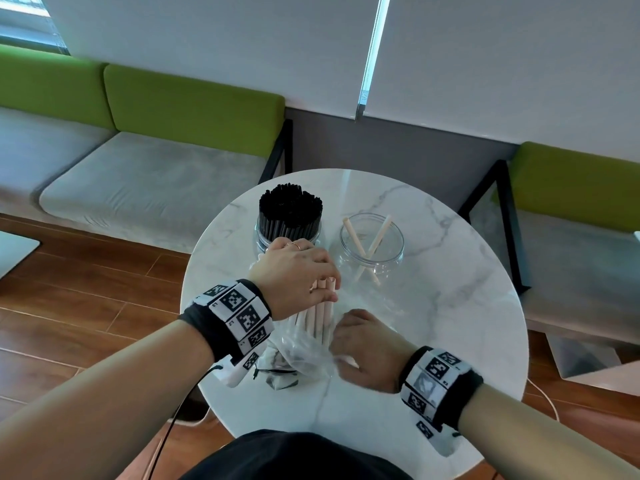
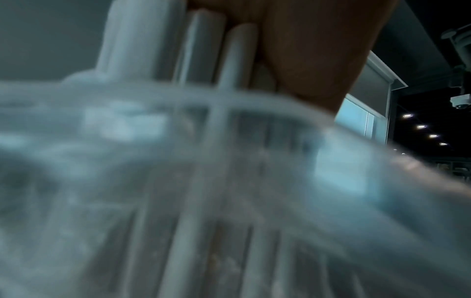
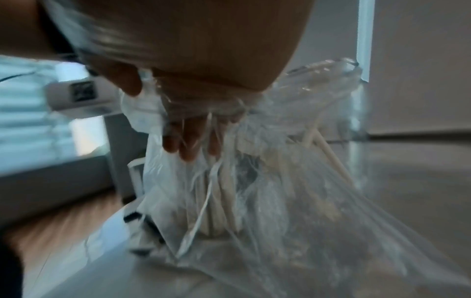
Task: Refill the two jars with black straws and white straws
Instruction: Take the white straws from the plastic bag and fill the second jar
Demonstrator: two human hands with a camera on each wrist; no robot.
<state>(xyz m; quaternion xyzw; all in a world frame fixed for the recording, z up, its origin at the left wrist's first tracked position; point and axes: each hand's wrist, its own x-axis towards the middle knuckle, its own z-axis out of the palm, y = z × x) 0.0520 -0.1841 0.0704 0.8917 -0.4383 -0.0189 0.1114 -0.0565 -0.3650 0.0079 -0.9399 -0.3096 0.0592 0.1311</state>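
On a round marble table [image 1: 450, 306] stand two clear jars. The left jar [image 1: 264, 237] is packed with black straws [image 1: 290, 206]. The right jar [image 1: 372, 247] holds only a few white straws [image 1: 375, 241]. In front of them my left hand [image 1: 299, 271] grips the top of a bundle of white straws [image 1: 320, 315] that sticks out of a clear plastic bag [image 1: 303, 355]. My right hand [image 1: 362, 348] grips the crumpled bag [image 3: 254, 181] lower down, fingers [image 3: 188, 141] curled into the plastic. The left wrist view shows the white straws [image 2: 237, 52] against my palm, blurred.
A bench seat with grey cushions [image 1: 149, 181] and green backs [image 1: 194, 105] runs behind the table, and a second seat [image 1: 571, 188] stands at the right. Wooden floor [image 1: 69, 306] surrounds the table. A black cable [image 1: 173, 420] hangs from my left wrist.
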